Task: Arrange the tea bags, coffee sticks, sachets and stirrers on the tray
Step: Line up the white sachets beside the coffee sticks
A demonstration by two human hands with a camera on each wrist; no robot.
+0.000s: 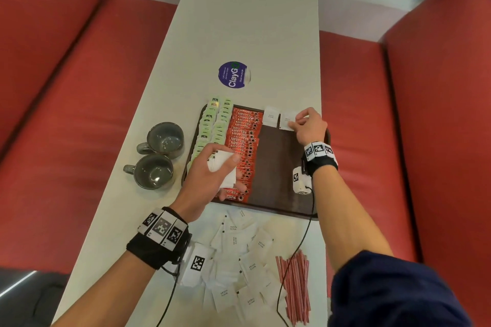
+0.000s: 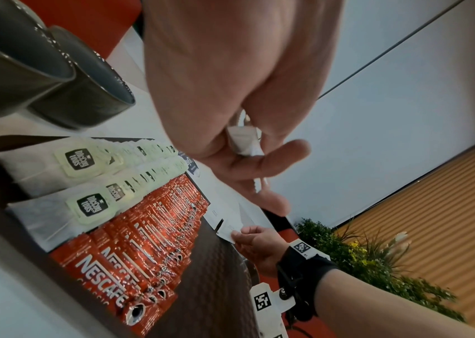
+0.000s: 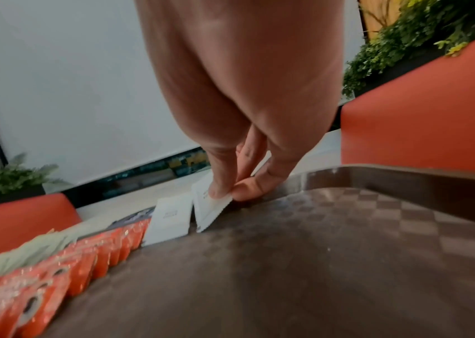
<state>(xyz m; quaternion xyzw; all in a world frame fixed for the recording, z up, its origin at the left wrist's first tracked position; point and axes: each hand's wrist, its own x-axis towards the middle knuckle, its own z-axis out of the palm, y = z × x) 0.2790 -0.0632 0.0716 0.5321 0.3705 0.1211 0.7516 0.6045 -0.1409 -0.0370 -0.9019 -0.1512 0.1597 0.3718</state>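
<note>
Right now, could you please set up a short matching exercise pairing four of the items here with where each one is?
Things:
1. tea bags
2. coffee sticks
3. stirrers
4. mugs

Places:
A. on the table, beside the tray's left edge
B. leftmost rows on the tray
C. on the table, on the near side of the tray, right of the loose sachets
D. on the tray, in a row just right of the tea bags

Pairs: 1-B, 2-D, 3-C, 4-A

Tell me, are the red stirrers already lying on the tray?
No: the red stirrers lie in a bundle on the table, beside the loose white sachets, outside the tray.
</note>
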